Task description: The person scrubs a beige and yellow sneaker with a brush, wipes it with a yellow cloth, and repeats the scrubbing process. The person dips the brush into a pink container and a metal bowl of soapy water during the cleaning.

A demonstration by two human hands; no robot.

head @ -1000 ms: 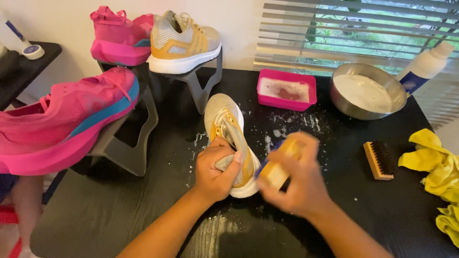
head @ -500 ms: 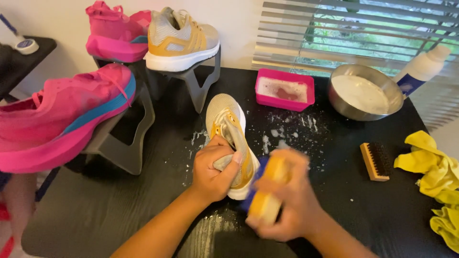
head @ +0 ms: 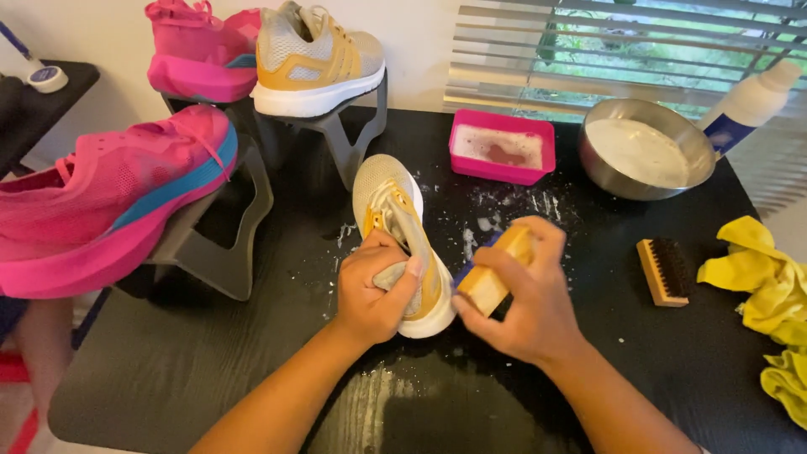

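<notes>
A beige and yellow sneaker (head: 388,202) lies on its side on the black table (head: 252,370), toe pointing away from me. My left hand (head: 374,290) grips its heel and collar. My right hand (head: 525,298) holds a wooden brush (head: 492,273) with blue bristles against the sneaker's white sole edge. Soap flecks dot the table around the shoe.
A pink tub of soapy water (head: 502,147) and a metal bowl of white suds (head: 646,150) stand behind. A second wooden brush (head: 664,271), yellow cloths (head: 761,277) and a white bottle (head: 748,105) are at the right. Pink sneakers (head: 109,202) and a matching beige sneaker (head: 315,59) rest on stands.
My right hand has moved the brush along the sneaker's side, down towards the heel and back up. My left hand has stayed on the heel.
</notes>
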